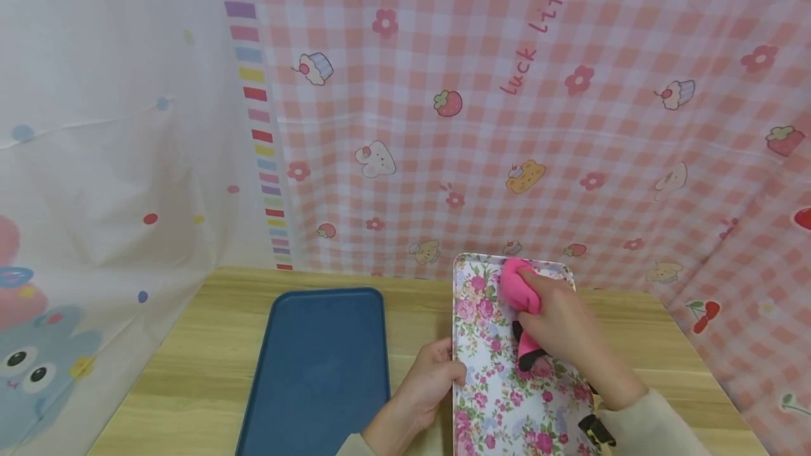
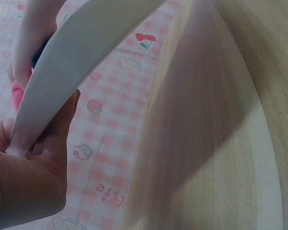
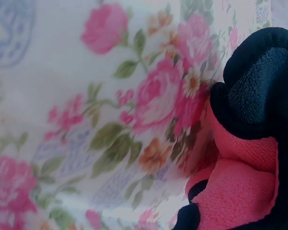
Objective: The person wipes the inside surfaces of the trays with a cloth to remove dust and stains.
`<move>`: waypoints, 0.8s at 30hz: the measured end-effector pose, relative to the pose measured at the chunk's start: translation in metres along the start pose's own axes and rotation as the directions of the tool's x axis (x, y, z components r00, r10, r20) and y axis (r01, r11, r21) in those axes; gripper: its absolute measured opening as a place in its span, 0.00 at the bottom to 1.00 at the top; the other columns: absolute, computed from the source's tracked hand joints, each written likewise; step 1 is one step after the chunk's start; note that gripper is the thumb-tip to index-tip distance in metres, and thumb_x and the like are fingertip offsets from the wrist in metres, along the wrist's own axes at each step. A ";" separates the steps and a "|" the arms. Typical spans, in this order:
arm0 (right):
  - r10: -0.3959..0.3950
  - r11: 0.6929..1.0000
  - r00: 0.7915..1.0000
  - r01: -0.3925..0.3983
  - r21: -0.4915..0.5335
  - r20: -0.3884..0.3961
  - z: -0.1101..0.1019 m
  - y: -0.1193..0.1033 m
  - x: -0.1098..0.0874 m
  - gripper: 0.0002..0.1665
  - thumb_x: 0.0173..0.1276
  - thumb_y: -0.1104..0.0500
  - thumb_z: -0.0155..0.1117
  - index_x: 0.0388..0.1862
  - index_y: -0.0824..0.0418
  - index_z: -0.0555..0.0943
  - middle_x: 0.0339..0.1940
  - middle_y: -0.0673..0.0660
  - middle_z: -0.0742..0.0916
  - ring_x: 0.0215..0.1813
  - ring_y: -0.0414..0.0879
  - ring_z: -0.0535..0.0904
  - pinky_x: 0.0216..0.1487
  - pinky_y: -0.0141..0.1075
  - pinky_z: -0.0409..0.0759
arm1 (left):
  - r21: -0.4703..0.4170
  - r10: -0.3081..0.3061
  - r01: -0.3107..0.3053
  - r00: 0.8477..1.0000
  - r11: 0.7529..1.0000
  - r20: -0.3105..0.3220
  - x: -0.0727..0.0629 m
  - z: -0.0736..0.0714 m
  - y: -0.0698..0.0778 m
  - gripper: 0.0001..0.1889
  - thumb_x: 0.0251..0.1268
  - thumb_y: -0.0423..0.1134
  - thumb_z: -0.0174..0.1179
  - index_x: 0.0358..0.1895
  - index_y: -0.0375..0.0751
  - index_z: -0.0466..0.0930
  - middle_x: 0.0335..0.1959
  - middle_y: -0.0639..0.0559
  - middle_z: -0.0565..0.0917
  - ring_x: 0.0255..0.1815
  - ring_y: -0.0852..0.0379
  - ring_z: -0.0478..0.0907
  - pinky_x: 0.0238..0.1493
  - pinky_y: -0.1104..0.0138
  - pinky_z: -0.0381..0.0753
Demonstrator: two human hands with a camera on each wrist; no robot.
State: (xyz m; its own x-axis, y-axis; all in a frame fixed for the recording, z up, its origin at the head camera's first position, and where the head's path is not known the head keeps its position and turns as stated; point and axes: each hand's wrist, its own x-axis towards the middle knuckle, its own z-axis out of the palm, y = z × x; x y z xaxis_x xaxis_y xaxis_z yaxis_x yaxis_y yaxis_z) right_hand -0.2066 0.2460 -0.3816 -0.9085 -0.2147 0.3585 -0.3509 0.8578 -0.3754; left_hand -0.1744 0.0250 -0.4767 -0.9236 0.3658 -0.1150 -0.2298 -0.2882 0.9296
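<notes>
A white serving tray [image 1: 488, 400] with a pink floral print is held up off the table, tilted toward the head camera. My left hand [image 1: 426, 384] grips its left edge, thumb on the printed face and fingers behind, as the left wrist view also shows. My right hand [image 1: 564, 319] grips a bunched pink cloth [image 1: 521, 288] with black trim against the upper part of the printed face. In the right wrist view the folded cloth [image 3: 245, 191] lies close against the flowers, and the right hand's fingers are not visible there.
A dark blue tray [image 1: 323, 371] lies flat on the wooden table [image 1: 184, 371], left of the floral one. Behind and to the right hangs a pink checked curtain [image 1: 412, 132], with a white printed sheet [image 1: 127, 181] at the left. A black strap or clip [image 1: 597, 431] sits by the right sleeve.
</notes>
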 end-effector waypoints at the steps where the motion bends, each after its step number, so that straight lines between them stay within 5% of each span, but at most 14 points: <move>1: -0.008 1.000 1.000 0.008 -0.001 -0.005 0.001 -0.001 0.001 0.28 0.54 0.68 0.69 0.57 0.63 0.84 0.33 0.55 0.84 0.29 0.46 0.72 0.30 0.39 0.71 | -0.001 0.001 -0.001 1.000 1.000 0.000 0.000 0.000 0.000 0.34 0.37 0.21 0.49 0.57 0.29 0.83 0.45 0.43 0.90 0.44 0.53 0.86 0.45 0.67 0.80; 5: -0.027 1.000 1.000 0.027 -0.007 -0.007 0.006 -0.007 0.004 0.23 0.55 0.66 0.72 0.52 0.60 0.84 0.30 0.53 0.83 0.29 0.46 0.74 0.30 0.40 0.72 | -0.005 0.005 -0.005 1.000 1.000 0.005 0.000 0.000 0.001 0.34 0.38 0.21 0.49 0.57 0.28 0.82 0.46 0.43 0.90 0.45 0.53 0.86 0.47 0.67 0.80; 11: -0.033 0.999 0.999 0.033 0.002 0.000 0.014 -0.016 0.008 0.38 0.54 0.66 0.72 0.68 0.64 0.81 0.53 0.63 0.89 0.43 0.54 0.82 0.38 0.45 0.78 | -0.010 0.012 -0.012 1.000 1.000 0.013 0.000 -0.001 0.000 0.34 0.38 0.21 0.49 0.58 0.28 0.82 0.46 0.42 0.89 0.45 0.54 0.86 0.46 0.68 0.80; 18: -0.029 1.000 0.999 0.029 0.006 0.017 0.022 -0.028 0.014 0.42 0.51 0.67 0.71 0.70 0.65 0.79 0.64 0.66 0.85 0.61 0.65 0.81 0.48 0.55 0.82 | -0.024 0.022 -0.022 0.999 0.999 0.030 0.001 -0.003 -0.002 0.35 0.38 0.21 0.48 0.59 0.27 0.81 0.48 0.40 0.89 0.46 0.52 0.87 0.47 0.68 0.82; 24: -0.067 0.998 0.997 0.068 -0.010 0.029 0.026 -0.035 0.015 0.42 0.51 0.67 0.72 0.71 0.64 0.79 0.66 0.65 0.84 0.65 0.66 0.79 0.57 0.60 0.81 | -0.026 0.025 -0.024 0.999 0.999 0.047 0.000 -0.003 -0.001 0.35 0.38 0.21 0.48 0.60 0.27 0.81 0.49 0.39 0.89 0.47 0.51 0.87 0.49 0.68 0.82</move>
State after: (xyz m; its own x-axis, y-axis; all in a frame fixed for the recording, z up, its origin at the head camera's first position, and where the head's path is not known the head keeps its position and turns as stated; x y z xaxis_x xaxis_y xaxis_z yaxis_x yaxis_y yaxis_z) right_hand -0.2140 0.2003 -0.3851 -0.8890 -0.2855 0.3580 -0.4094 0.8458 -0.3421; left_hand -0.1751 0.0232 -0.4791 -0.9135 0.3999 -0.0751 -0.2157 -0.3193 0.9228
